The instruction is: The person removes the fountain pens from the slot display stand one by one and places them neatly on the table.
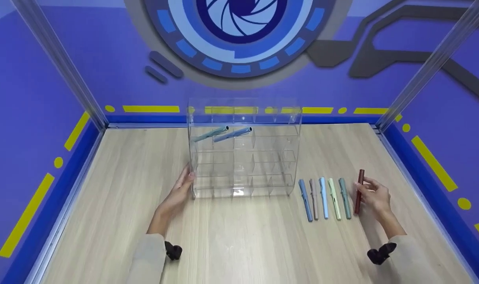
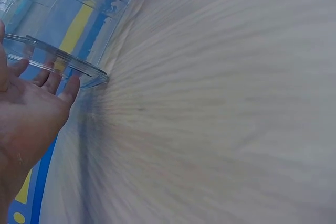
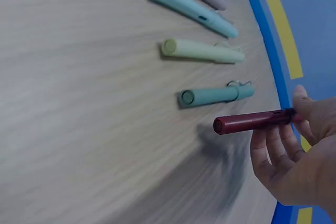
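Note:
My right hand [image 1: 375, 196] pinches a dark red pen [image 1: 359, 192] between thumb and fingers. In the right wrist view the pen [image 3: 247, 123] is held just above the table, its rounded end pointing away from the palm. Beside it lie a green pen [image 1: 345, 198], a pale yellow-green pen [image 1: 334, 199], a light blue pen [image 1: 323, 198], a mauve pen [image 1: 314, 199] and a dark blue pen [image 1: 305, 200]. My left hand [image 1: 178, 189] rests against the left side of a clear acrylic rack [image 1: 243, 193], fingers fairly straight along its side; the thumb is partly cut off in the left wrist view.
In the rack's upper left part lie a teal pen [image 1: 212, 134] and a blue pen [image 1: 233, 134], both slanted. The rack has several clear compartments. Blue printed panels [image 1: 85, 79] with metal posts enclose the wooden table [image 1: 231, 244] at the back and sides.

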`<state>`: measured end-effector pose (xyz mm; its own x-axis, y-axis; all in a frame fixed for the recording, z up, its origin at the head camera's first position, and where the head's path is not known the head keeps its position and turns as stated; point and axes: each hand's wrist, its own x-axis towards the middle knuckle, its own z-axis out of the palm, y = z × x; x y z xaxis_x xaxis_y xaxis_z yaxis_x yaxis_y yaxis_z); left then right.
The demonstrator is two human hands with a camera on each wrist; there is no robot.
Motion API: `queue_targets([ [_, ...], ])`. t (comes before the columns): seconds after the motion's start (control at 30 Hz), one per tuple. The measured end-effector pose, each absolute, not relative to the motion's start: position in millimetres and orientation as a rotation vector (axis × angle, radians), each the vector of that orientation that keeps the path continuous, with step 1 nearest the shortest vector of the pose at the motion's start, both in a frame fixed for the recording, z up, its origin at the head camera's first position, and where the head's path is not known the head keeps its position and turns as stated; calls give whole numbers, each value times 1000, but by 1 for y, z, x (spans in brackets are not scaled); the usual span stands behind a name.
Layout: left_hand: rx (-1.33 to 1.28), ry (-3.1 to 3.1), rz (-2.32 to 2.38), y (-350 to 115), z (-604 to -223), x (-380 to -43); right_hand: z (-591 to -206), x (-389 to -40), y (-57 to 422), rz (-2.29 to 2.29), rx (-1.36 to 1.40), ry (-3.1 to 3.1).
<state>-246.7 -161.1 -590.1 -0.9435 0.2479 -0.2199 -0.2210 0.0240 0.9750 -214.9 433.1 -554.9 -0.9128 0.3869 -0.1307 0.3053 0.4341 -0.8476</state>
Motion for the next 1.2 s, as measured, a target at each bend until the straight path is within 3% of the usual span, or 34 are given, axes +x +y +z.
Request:
queue_targets([
  [0.4, 25, 1962, 2019, -158, -590, -247, -566, -210, 442, 1079, -342, -2914],
  [1.2, 38, 1952, 2043, -161, -594, -246, -569, -209, 439, 990, -383, -2874],
])
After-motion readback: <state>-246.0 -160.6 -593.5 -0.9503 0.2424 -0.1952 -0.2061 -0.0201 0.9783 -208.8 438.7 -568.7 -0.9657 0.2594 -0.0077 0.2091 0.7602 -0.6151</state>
